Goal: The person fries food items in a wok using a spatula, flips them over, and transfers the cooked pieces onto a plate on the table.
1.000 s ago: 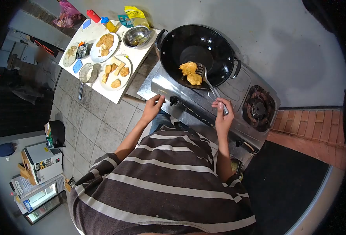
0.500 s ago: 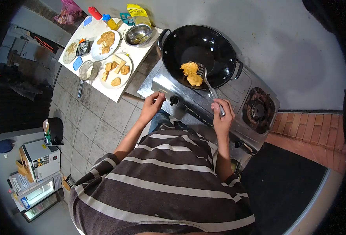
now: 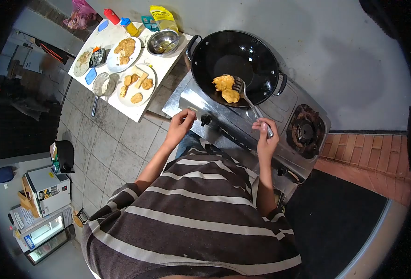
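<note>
My right hand (image 3: 266,138) grips the handle of a metal slotted spatula (image 3: 251,104). The spatula's head is inside a black two-handled wok (image 3: 205,60), against two golden fried fritters (image 3: 224,83) that lie on the wok's near side. My left hand (image 3: 181,128) hovers by the front edge of the gas stove (image 3: 280,109), just left of a black knob (image 3: 206,120). Its fingers are curled together and I see nothing in them.
At left a white table (image 3: 130,111) holds plates of fried pieces (image 3: 149,73), a metal bowl (image 3: 174,36), a handled strainer or small pan (image 3: 104,84), bottles and a yellow packet (image 3: 164,17). A second burner (image 3: 306,130) is at right.
My right hand has shifted slightly to the right, with the spatula handle's end moving along. The fritters stay in the same place in the wok, and my left hand keeps its position.
</note>
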Demonstrator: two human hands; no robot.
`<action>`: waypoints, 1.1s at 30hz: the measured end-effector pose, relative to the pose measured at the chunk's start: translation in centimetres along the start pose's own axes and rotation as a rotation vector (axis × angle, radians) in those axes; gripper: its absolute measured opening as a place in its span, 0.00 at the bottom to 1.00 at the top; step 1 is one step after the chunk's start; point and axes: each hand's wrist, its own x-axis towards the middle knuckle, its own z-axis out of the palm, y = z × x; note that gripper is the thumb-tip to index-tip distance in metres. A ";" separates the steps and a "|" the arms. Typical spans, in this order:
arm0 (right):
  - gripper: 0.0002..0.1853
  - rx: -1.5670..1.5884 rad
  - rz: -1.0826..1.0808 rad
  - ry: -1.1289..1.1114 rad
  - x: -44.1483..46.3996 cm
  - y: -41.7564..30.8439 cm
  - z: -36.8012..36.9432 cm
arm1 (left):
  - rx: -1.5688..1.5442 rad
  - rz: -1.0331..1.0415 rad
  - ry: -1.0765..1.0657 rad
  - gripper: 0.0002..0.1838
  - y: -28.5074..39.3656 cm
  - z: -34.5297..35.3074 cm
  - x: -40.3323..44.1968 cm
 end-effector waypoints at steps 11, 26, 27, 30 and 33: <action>0.10 0.068 0.046 0.027 0.2 0.5 0.4 | -0.027 -0.007 0.020 0.18 -0.4 -0.6 -0.2; 0.10 -0.009 0.020 -0.017 1.1 -0.8 -0.5 | 0.556 0.370 0.186 0.08 4.3 2.2 -1.1; 0.09 -0.011 0.005 0.002 1.1 -0.9 -0.2 | 0.592 0.436 0.190 0.09 4.8 2.8 -0.9; 0.09 0.015 0.082 0.031 0.9 -2.1 0.3 | 0.662 0.644 0.219 0.10 5.3 4.2 -0.1; 0.09 -0.089 0.008 0.045 1.0 -3.1 0.6 | 0.757 0.699 0.190 0.10 4.7 4.7 0.9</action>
